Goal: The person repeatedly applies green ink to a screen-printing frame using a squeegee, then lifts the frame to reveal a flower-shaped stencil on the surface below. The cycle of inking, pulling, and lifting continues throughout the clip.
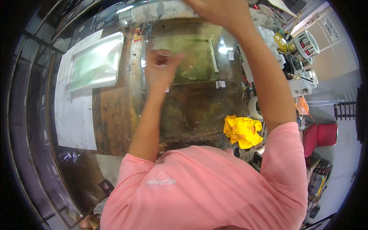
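Note:
My left hand [163, 65] hovers over the left edge of a greenish see-through sheet [197, 50] on the worktable. Motion smears its fingers; they look curved, and a dark reddish patch shows between them, which I cannot make out. At the top edge of the picture is my right hand [220, 11], beyond the sheet's far side, with its fingers cut off by the frame. A narrow white strip [213, 55] runs along the sheet's right side. Small white tabs [220, 84] sit on the glassy surface near it.
At left, a shiny clear plastic packet [96, 63] rests on white paper [74, 120]. A crumpled yellow cloth [243, 131] lies at the table's near right corner. Metal cans [304, 46] and containers crowd the right side. A red chair [322, 136] stands beyond; metal racks [28, 115] line the left.

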### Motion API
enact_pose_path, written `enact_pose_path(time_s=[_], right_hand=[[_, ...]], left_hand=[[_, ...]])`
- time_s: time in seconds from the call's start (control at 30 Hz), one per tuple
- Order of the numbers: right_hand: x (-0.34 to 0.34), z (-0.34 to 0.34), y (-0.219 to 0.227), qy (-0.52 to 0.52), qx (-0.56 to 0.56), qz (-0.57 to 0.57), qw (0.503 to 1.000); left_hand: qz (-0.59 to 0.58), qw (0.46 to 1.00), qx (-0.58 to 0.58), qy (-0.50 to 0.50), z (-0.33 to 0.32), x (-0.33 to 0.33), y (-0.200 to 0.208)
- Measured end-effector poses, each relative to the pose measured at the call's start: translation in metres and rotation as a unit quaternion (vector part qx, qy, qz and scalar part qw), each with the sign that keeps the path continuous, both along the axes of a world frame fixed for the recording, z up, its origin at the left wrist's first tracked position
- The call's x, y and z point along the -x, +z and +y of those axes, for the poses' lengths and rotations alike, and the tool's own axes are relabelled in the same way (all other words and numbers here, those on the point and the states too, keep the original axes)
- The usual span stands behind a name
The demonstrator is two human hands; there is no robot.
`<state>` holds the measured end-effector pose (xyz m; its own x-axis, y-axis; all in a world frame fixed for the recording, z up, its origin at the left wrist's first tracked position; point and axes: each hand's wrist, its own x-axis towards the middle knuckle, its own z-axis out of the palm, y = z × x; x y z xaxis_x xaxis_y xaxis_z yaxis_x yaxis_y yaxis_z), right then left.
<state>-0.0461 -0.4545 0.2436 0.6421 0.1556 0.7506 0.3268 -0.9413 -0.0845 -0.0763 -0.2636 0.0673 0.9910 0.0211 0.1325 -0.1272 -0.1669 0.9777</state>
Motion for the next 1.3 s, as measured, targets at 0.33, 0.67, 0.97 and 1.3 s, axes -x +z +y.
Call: enact_pose_path(time_s=[0.33,0.67,0.97,1.3], right_hand=[[0.075,-0.018,-0.138,0.126,0.067,0.339,0.93],[0.082,-0.006,-0.233,0.08,0.055,0.281,0.955],[-0.147,-0.048,-0.206,0.067,0.097,0.353,0.928],[-0.089,-0.032,-0.236,0.03,0.112,0.241,0.964]], left_hand=[[0.011,0.982,-0.185,-0.022,0.069,0.053,-0.039],[-0.075,0.9,-0.429,0.022,0.081,0.057,-0.097],[-0.072,0.913,-0.401,0.018,0.082,0.056,-0.093],[-0.135,0.923,-0.36,0.016,0.084,0.058,-0.1]])
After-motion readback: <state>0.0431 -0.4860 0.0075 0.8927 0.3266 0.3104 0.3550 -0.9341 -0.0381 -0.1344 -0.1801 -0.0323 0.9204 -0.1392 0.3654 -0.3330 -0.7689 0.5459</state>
